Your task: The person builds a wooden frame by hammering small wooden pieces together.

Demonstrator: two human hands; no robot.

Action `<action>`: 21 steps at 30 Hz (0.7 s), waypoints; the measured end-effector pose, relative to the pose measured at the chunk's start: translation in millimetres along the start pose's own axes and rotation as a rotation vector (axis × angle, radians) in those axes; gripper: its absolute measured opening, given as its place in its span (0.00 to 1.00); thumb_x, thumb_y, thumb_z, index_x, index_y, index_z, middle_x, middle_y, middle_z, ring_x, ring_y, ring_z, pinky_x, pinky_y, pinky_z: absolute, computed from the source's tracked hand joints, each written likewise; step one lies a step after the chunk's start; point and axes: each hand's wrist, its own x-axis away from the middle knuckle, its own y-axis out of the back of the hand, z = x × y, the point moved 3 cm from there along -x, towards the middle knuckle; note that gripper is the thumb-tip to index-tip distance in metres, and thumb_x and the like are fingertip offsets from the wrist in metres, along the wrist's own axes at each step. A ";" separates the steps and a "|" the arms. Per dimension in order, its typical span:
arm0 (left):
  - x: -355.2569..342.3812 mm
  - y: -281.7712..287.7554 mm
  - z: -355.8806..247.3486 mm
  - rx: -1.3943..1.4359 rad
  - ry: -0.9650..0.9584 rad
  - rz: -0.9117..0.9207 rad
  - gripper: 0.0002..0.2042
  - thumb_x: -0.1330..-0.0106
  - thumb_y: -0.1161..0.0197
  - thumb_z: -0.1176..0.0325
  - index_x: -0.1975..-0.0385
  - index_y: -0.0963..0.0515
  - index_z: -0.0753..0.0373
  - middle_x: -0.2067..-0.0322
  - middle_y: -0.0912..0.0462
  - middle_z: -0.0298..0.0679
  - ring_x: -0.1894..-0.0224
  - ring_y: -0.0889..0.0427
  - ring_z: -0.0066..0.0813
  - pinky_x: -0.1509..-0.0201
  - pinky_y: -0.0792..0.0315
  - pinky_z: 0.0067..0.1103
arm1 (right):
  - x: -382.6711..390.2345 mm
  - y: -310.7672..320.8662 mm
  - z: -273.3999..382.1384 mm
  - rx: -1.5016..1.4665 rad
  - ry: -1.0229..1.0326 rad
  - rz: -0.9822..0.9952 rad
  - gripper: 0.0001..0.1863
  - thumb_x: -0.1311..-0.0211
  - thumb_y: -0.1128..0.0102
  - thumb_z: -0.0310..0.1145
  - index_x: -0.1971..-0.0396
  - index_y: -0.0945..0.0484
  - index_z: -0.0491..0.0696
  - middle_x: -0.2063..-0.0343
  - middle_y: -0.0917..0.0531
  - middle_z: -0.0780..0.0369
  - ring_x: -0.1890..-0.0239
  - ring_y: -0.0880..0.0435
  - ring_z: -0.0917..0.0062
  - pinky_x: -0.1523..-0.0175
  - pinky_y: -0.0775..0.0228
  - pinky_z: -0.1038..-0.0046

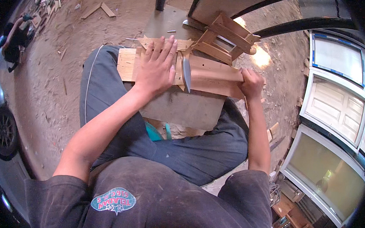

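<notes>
My left hand (pixel 156 68) lies flat on a pale wooden piece (pixel 127 64), fingers stretched out and pressing on it. A crosspiece of lighter wood (pixel 184 44) runs beneath the fingertips. My right hand (pixel 252 82) is closed around the end of a wooden-handled tool (pixel 218 75). Its narrow, curved metal head (pixel 186 74) stands just right of my left hand, beside the pale wood; whether they touch I cannot tell. Under the handle is a reddish-brown board (pixel 217 87). All this rests on a grey-brown panel (pixel 183 107) across my lap.
A small slatted wooden frame (pixel 224 39) stands beyond the board. A thin metal piece (pixel 171 31) lies on the panel's far part. Wood scraps (pixel 99 10) litter the dirt floor. White-framed panels (pixel 338 98) line the right; a car wheel (pixel 5 132) is at left.
</notes>
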 end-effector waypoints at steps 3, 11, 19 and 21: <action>-2.3 0.3 0.9 -0.009 -0.007 -0.014 0.37 0.35 0.46 0.58 0.24 0.38 0.63 0.22 0.42 0.42 0.19 0.49 0.42 0.15 0.62 0.41 | -4.6 -5.6 -1.5 0.012 -0.060 -0.022 0.03 0.48 0.39 0.29 0.77 0.25 0.51 0.82 0.25 0.60 0.78 0.19 0.64 0.73 0.28 0.61; -2.3 -0.5 0.4 0.024 -0.012 0.000 0.37 0.35 0.45 0.58 0.24 0.38 0.64 0.22 0.42 0.43 0.18 0.50 0.43 0.15 0.62 0.40 | -11.9 -3.9 3.5 0.030 -0.050 -0.067 0.05 0.50 0.39 0.30 0.79 0.27 0.50 0.83 0.27 0.60 0.81 0.22 0.64 0.74 0.30 0.62; -1.2 -2.1 1.0 0.011 -0.019 -0.012 0.36 0.35 0.45 0.59 0.25 0.37 0.64 0.22 0.42 0.43 0.18 0.50 0.42 0.15 0.60 0.40 | -7.2 -6.2 0.2 0.005 -0.033 -0.044 0.03 0.48 0.39 0.30 0.78 0.24 0.51 0.82 0.24 0.61 0.78 0.19 0.64 0.73 0.27 0.63; -2.2 -1.0 1.5 0.009 -0.016 -0.022 0.36 0.35 0.45 0.59 0.25 0.37 0.64 0.22 0.42 0.42 0.18 0.50 0.42 0.15 0.60 0.40 | -9.5 -5.8 0.0 -0.011 -0.047 -0.045 0.03 0.48 0.39 0.30 0.78 0.23 0.51 0.81 0.24 0.60 0.78 0.18 0.63 0.72 0.26 0.63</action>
